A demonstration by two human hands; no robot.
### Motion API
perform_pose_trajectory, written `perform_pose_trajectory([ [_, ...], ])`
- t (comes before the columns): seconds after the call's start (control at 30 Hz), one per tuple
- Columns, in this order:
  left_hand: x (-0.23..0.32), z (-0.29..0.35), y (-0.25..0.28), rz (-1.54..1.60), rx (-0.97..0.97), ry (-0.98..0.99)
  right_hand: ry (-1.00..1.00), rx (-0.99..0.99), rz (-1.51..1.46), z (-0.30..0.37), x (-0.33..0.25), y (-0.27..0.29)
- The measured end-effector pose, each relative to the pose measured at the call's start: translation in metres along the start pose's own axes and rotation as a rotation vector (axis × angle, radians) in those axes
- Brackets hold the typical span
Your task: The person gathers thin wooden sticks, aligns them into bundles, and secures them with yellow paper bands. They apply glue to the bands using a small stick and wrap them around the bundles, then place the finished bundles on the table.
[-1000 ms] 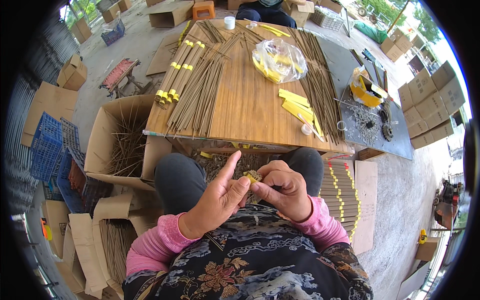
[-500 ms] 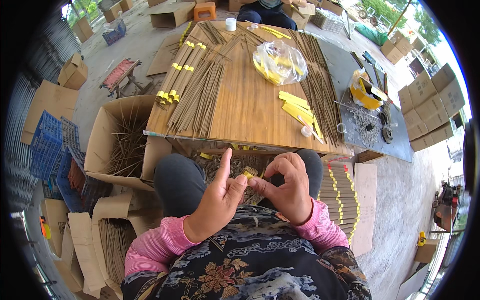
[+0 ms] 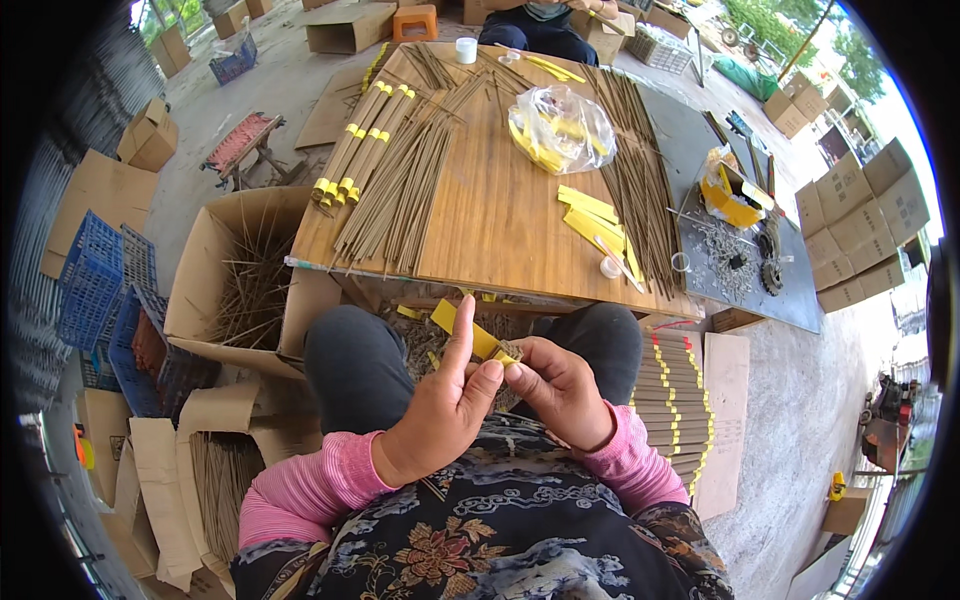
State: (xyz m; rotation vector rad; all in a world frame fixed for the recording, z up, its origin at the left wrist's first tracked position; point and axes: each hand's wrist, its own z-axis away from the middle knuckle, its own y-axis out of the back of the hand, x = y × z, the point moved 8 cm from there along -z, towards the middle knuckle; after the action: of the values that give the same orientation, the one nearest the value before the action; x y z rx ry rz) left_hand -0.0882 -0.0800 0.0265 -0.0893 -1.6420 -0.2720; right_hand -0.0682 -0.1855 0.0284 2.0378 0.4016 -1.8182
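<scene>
Over my lap, both hands meet at the end of a small bundle of thin brown incense sticks, seen nearly end-on. A yellow paper strip goes round that end, its loose tail sticking out to the upper left, behind my left index finger. My left hand is closed at the thumb against the bundle, with its index finger stretched up. Thumb and bent fingers of my right hand pinch the bundle's wrapped end from the right. Most of the bundle's length is hidden by my hands.
The wooden table ahead bears loose sticks, banded bundles, yellow strips and a plastic bag. A carton of sticks stands left; finished bundles lie at right. Another person sits across the table.
The yellow strip's tail now extends out to the upper left, and the bundle's end shows between my hands. My right hand has dropped slightly and moved left, its fingers closing round the bundle.
</scene>
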Motion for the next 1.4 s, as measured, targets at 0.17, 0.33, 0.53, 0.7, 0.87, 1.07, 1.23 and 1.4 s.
perform_pose_trajectory([
  [0.17, 0.002, 0.001, -0.012, 0.237, -0.204, 0.106, -0.031, -0.27, -0.509, 0.003, 0.008, -0.01],
  [0.33, 0.001, 0.005, -0.017, 0.356, -0.257, 0.172, 0.002, -0.318, -0.375, 0.0, -0.002, -0.005],
  [0.53, 0.001, 0.008, -0.025, 0.401, -0.328, 0.21, 0.203, -0.355, 0.018, -0.006, -0.022, 0.003],
  [0.7, 0.001, 0.01, -0.027, 0.488, -0.396, 0.261, 0.303, -0.361, 0.025, -0.007, -0.029, 0.005],
  [0.87, -0.004, 0.014, -0.029, 0.559, -0.484, 0.305, 0.403, -0.376, 0.108, -0.007, -0.041, 0.005],
  [1.07, -0.009, 0.015, -0.031, 0.713, -0.504, 0.38, 0.491, -0.434, 0.144, -0.006, -0.051, 0.003],
  [1.23, -0.012, 0.015, -0.03, 0.766, -0.485, 0.428, 0.523, -0.467, 0.13, -0.007, -0.055, 0.002],
  [1.4, -0.009, 0.012, -0.032, 0.784, -0.498, 0.42, 0.565, -0.501, 0.075, -0.008, -0.057, 0.0],
])
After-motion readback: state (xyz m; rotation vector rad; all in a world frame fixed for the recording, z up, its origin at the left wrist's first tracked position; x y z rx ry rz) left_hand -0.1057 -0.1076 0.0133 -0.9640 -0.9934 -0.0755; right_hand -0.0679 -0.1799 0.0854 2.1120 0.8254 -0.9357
